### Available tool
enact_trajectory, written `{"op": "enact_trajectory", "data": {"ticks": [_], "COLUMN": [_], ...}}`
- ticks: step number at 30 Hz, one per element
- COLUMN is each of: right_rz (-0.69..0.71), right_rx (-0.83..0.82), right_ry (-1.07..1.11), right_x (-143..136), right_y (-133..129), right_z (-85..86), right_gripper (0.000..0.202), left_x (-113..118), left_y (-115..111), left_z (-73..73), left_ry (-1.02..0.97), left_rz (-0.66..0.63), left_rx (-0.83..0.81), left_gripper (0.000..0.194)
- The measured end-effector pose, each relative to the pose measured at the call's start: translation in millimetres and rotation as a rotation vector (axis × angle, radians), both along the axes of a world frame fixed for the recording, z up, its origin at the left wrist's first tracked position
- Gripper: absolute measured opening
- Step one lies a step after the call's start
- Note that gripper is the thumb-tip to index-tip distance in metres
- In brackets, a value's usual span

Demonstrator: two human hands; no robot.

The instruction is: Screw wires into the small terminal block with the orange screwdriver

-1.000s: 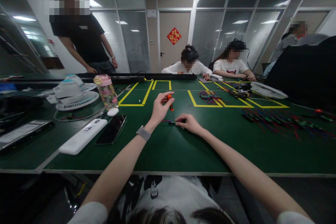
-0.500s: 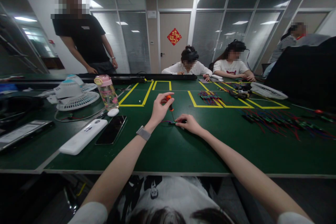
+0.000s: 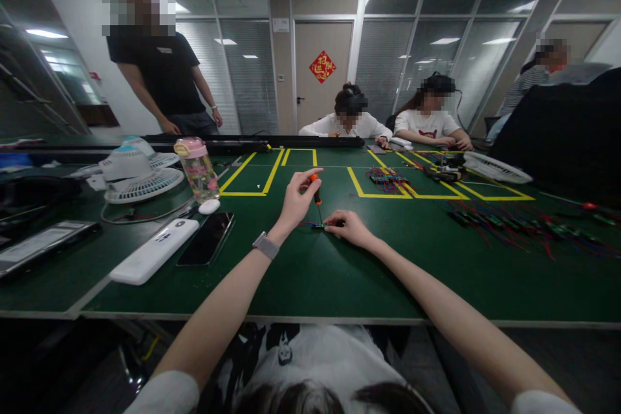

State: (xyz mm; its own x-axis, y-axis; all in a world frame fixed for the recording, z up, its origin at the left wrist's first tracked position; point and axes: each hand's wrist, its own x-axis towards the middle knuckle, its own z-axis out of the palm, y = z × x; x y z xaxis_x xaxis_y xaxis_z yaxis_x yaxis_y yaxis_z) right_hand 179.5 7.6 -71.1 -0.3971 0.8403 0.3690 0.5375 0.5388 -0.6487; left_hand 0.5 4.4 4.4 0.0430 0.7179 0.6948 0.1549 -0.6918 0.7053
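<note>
My left hand (image 3: 294,202) grips a small screwdriver (image 3: 316,193) with an orange-and-black handle, held upright with its tip down on a small green circuit board (image 3: 319,226) lying on the green table (image 3: 310,272). My right hand (image 3: 350,228) rests on the table and pinches the right end of that board, holding it flat. Thin coloured wires run from the board. A grey watch band sits on my left wrist.
To the left lie a black phone (image 3: 206,239), a white power bank (image 3: 154,250), a pink-lidded bottle (image 3: 197,169) and white fans (image 3: 140,178). Bundles of wired boards (image 3: 514,223) spread at right. Two seated people work across the table; one person stands at back left.
My hands and the screwdriver stay in place on the board. The standing person at back left has shifted slightly to the right.
</note>
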Motion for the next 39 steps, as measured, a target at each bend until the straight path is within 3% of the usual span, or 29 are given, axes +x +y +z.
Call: {"op": "enact_trajectory", "data": {"ticks": [6, 13, 20, 39], "right_rz": [-0.004, -0.005, 0.002, -0.002], "right_rx": [-0.006, -0.010, 0.002, -0.008], "right_ry": [0.012, 0.004, 0.003, 0.004], "right_x": [-0.6, -0.8, -0.1, -0.3], "right_y": [-1.7, -2.4, -1.3, -0.5], "right_z": [1.8, 3.0, 1.4, 0.8], "right_gripper": [0.018, 0.017, 0.017, 0.017], "left_x": [0.5, -1.4, 0.8, 0.0], "left_y": [1.2, -3.8, -1.4, 5.0], "left_z": [0.6, 3.4, 3.5, -0.7], "left_ry": [-0.075, -0.010, -0.093, -0.146], "left_rz": [-0.134, 0.053, -0.172, -0.185], "left_rx": [-0.059, 0.029, -0.082, -0.110], "left_gripper": [0.033, 0.020, 0.032, 0.034]}}
